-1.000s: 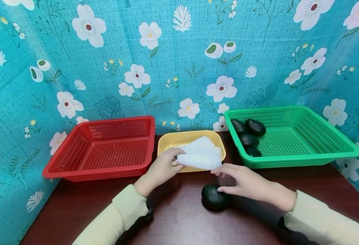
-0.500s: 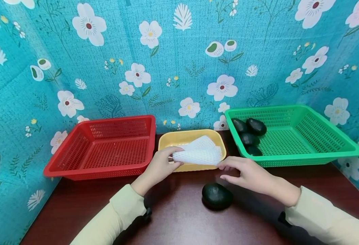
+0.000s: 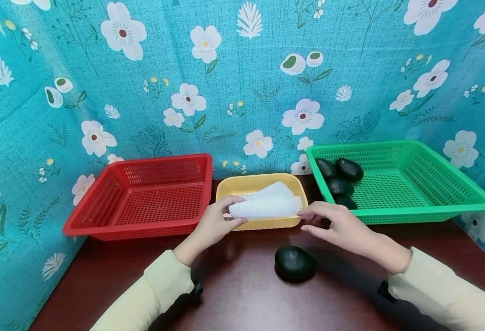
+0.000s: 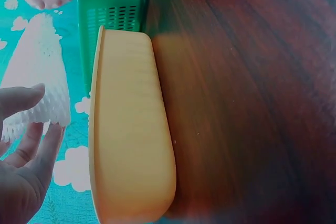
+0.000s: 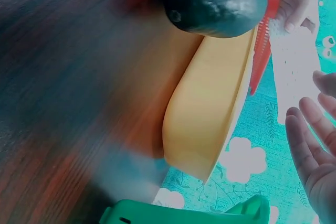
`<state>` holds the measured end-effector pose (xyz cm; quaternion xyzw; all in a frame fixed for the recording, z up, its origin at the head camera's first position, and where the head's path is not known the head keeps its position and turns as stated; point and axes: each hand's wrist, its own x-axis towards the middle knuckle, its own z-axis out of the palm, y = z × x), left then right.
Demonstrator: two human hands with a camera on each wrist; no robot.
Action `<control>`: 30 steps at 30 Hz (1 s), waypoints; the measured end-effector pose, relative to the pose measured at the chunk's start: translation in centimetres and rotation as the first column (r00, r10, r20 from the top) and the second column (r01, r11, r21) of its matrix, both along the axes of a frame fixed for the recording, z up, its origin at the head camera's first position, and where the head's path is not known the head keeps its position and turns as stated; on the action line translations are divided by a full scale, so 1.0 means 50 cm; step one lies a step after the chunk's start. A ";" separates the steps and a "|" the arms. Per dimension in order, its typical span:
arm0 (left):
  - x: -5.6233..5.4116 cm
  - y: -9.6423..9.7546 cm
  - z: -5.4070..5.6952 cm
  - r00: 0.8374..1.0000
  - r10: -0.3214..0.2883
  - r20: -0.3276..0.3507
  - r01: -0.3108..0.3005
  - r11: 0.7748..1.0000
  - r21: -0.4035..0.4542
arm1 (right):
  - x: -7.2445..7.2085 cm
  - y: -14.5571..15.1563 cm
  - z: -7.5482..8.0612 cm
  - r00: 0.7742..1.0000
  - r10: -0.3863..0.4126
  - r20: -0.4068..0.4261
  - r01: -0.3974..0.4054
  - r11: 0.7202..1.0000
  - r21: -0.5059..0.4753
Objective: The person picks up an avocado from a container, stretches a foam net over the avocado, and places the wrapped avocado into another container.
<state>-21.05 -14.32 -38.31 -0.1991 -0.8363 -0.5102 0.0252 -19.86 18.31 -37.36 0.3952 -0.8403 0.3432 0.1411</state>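
A white foam-mesh sleeve (image 3: 263, 205), soft and flattened, with a fine diamond weave and a ragged cut edge, is held over the yellow tray (image 3: 267, 224). The left hand (image 3: 214, 224) pinches its left end between thumb and fingers. The right hand (image 3: 342, 225) is at the other end, its fingers loosely bent and the thumb held apart from them; whether a fingertip touches the mesh cannot be told. Behind the sleeve more white netting (image 3: 279, 187) shows in the tray, and where one piece stops and the next begins is hard to make out.

A single avocado (image 3: 295, 263), nearly black-green and glossy, lies on its side on the dark reddish bench (image 3: 242, 294), in front of the tray and apart from both hands. The right wrist view catches a small pale round mark on its skin, though the top of the fruit is cut off there.

In the left end of the green basket (image 3: 428, 215) four avocados (image 3: 350, 170) can be seen, the nearest partly hidden by the rim. The red basket (image 3: 143, 231) stands left of the tray. Both wrist views crop the near hand at the frame edge, and each hides the tray's inside behind its outer wall.
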 end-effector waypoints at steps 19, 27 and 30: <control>0.034 -0.038 -0.019 0.988 -0.077 0.134 0.060 0.991 0.122 | -0.003 -0.032 0.001 0.960 0.041 0.277 0.003 0.988 -0.156; 0.044 -0.048 -0.027 0.979 -0.110 0.169 0.077 0.978 0.191 | 0.002 -0.048 -0.012 0.952 0.134 0.274 -0.070 0.970 -0.233; 0.045 -0.050 -0.031 0.981 -0.108 0.162 0.076 0.978 0.193 | 0.002 -0.060 -0.015 0.970 0.171 0.173 -0.118 0.952 -0.282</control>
